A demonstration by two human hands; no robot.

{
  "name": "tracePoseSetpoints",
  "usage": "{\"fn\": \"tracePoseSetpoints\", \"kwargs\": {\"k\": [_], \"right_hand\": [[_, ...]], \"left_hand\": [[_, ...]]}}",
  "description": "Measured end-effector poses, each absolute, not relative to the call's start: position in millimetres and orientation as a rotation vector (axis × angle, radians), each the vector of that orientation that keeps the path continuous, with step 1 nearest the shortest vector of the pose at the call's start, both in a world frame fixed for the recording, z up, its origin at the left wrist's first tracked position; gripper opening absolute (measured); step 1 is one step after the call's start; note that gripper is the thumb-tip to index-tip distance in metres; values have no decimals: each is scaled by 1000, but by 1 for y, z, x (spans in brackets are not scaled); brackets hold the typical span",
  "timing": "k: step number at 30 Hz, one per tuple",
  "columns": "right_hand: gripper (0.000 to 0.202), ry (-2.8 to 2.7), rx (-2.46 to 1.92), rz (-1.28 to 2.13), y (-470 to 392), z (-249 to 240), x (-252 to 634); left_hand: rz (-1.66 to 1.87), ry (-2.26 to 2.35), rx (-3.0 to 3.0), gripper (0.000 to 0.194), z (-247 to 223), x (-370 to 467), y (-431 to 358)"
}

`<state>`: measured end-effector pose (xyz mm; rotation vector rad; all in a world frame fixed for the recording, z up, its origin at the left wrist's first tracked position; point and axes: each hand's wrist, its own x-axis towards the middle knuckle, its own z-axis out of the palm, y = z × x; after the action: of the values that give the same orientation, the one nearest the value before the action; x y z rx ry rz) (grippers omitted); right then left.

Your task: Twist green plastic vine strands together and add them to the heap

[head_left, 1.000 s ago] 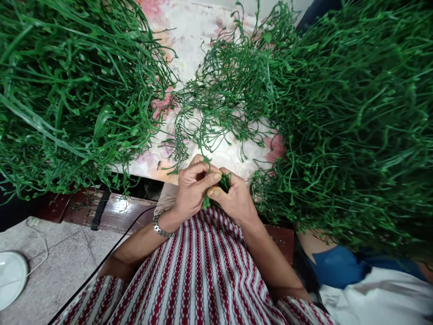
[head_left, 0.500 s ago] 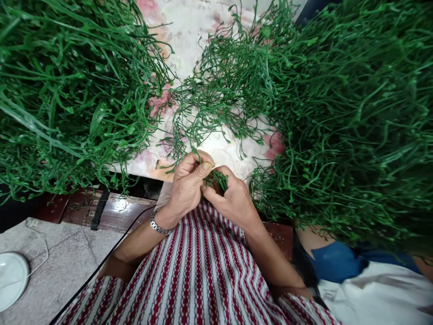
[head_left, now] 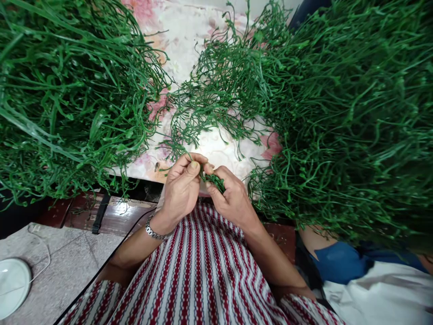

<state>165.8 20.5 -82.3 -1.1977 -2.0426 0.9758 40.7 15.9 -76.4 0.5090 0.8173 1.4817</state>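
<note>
Near the front edge of the floral-covered table [head_left: 216, 146], my two hands are close together. My left hand [head_left: 182, 187], with a metal watch at the wrist, pinches a thin green stem between thumb and forefinger. My right hand [head_left: 233, 196] is closed around a small bunch of green stems [head_left: 215, 181] whose ends show between its thumb and fingers. Loose green stems [head_left: 203, 104] lie spread on the cloth beyond my hands.
A big heap of green stems [head_left: 67, 90] covers the table's left side, and another [head_left: 348, 122] covers the right. A person's blue garment [head_left: 338, 262] and white cloth [head_left: 382, 293] are at lower right. A white round object [head_left: 13, 286] is at lower left.
My left hand has shifted slightly left and turned, its fingertips now a little farther from my right thumb. The bunch in my right hand shows more between the fingers.
</note>
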Motion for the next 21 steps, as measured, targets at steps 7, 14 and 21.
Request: {"fn": "tracePoseSetpoints", "kwargs": {"k": [7,14,21], "right_hand": [[5,-2017,-1115,1035,18,-83,164],[16,-2095,-925,1108,24,-79,171],[19,-2070,-969,1151,25,-81,174]], "left_hand": [[1464,736,329,8,-78,35,19],[1322,697,171,28,-71,35,32],[1310,733,162,27,-75,35,36]]}}
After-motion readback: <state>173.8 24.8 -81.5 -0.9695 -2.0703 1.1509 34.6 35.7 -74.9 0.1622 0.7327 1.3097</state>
